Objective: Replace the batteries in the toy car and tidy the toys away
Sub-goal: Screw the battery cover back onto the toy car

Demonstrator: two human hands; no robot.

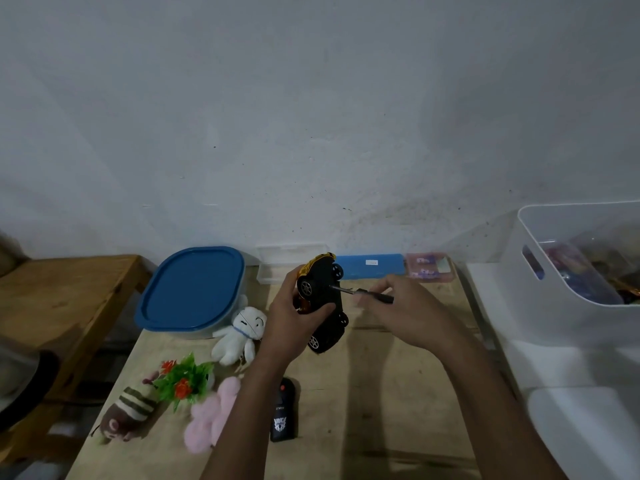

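The left hand [293, 325] holds the car [321, 294] above the middle of the worktop [381, 393], fingers curled round its body. The car stands on its end, with the black underside turned toward the right hand [407, 311]. The right hand pinches a screwdriver [365, 291], and the tip of the screwdriver touches the underside of the car between the upper wheels.

At the back left of the worktop stands a box with a blue lid [190, 292]; the lid is on, so what is inside cannot be seen. Behind the car, against the wall, is a small clear box [287, 259], and its content I cannot tell. To the right of it lies a flat blue case [372, 266], closed, and then a pink packet [429, 266].

On the far right, off the worktop, stands a white bin [554, 299] with a handle hole. It holds purple and dark things, too blurred to name.

On the left part of the worktop lie a white plush [240, 332], a plastic plant [183, 379], a brown plush [130, 408] and a pink plush [211, 417]. A black remote [283, 410] lies just beside the pink plush, partly under the left forearm.
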